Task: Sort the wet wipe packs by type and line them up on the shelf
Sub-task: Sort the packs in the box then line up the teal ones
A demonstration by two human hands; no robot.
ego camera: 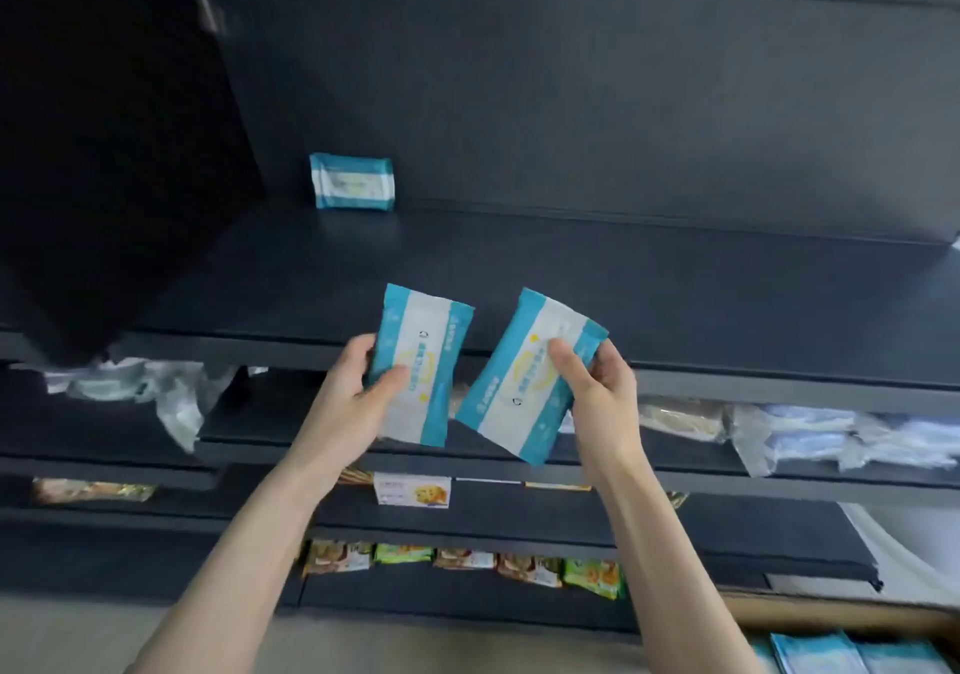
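Left hand (358, 392) pinched left pack (421, 361), right hand (597, 398) pinched right pack (519, 398); we recommended aligning both beside shelved pack (352, 181), 11 o'clock.

hands (358, 398) (602, 403) holding wipe packs (421, 366) (524, 382), dark shelf (675, 299)

Just one view here: a wide-angle head cam worn by the person, looking forward and a bit down at a dark shelf unit (675, 278), whose boards bow toward the frame edges. It sits close in, with both forearms rising from the bottom edge. The left hand (353, 403) grips the left pack (431, 351) and the right hand (605, 403) grips the right pack (514, 392), about mid-frame at the top shelf's front lip. That shelf and its back panel fill the upper half, lower shelves stack beneath, and a cardboard box (831, 613) clips the bottom right corner.
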